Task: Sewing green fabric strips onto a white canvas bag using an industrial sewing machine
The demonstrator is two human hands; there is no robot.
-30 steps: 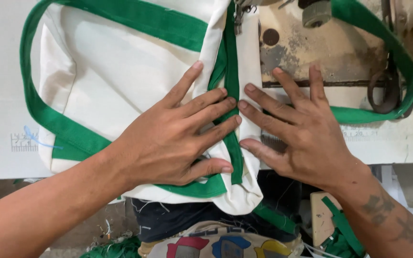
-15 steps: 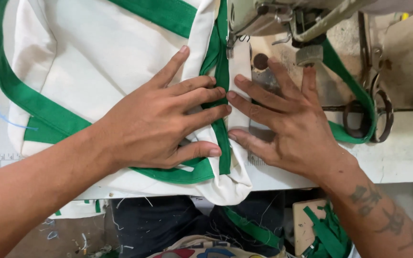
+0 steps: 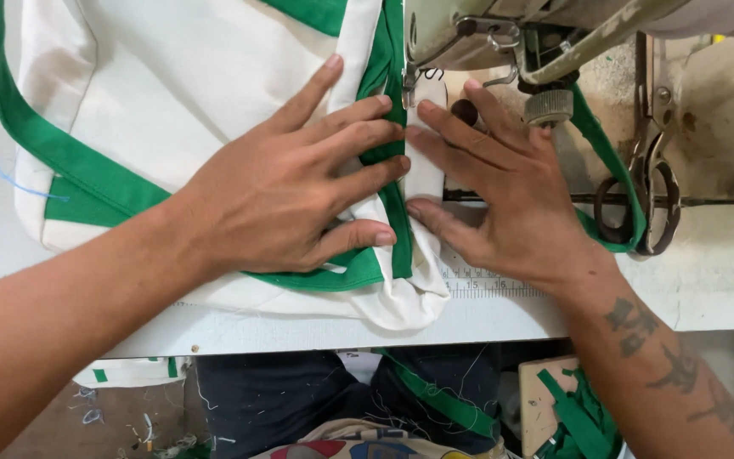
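On the white table [image 3: 707, 297], under the sewing machine [image 3: 503, 34], lies a cream bag [image 3: 180, 93] edged with green tape [image 3: 61, 161]. The left hand [image 3: 278, 191] lies flat on it, fingers spread and gripping nothing, their tips at the upright strip of tape; the right hand [image 3: 511, 200] presses flat just beside it, fingers open too, tips on the cream edge next to that strip. Scissors [image 3: 643, 195] rest to the right, well apart from the hands.
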